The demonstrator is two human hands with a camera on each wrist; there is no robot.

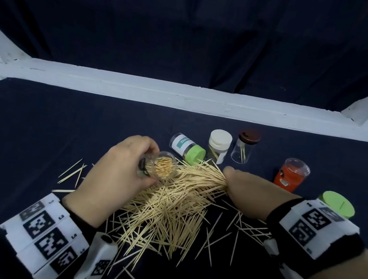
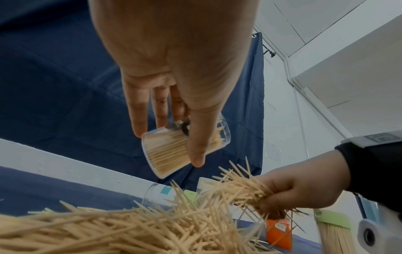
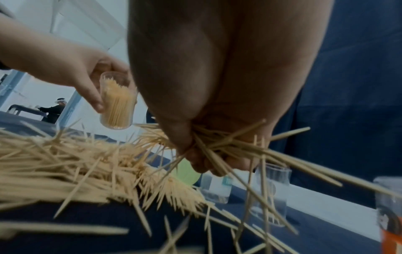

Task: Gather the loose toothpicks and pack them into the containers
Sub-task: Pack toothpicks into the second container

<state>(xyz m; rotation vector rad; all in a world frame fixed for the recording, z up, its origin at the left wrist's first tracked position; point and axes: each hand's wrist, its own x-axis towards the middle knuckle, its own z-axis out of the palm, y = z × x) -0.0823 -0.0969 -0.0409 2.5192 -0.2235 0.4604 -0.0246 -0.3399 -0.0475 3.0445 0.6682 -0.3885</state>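
Above the toothpick pile [image 1: 166, 207], left hand [image 1: 110, 175] gripping packed container [image 1: 161, 167], right hand [image 1: 250, 188] clutching a toothpick bundle [image 1: 206, 175]

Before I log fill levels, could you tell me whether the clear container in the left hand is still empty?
No, the clear container held by the left hand is already packed with toothpicks.

A dark navy cloth [image 1: 31, 137] covers the work surface across the lower half of the head view, and a dark navy curtain [image 1: 197, 31] hangs behind it across the upper half. A white ledge [image 1: 185, 96] runs horizontally between them at mid-frame. White walls [image 2: 348, 86] fill the right of the left wrist view.
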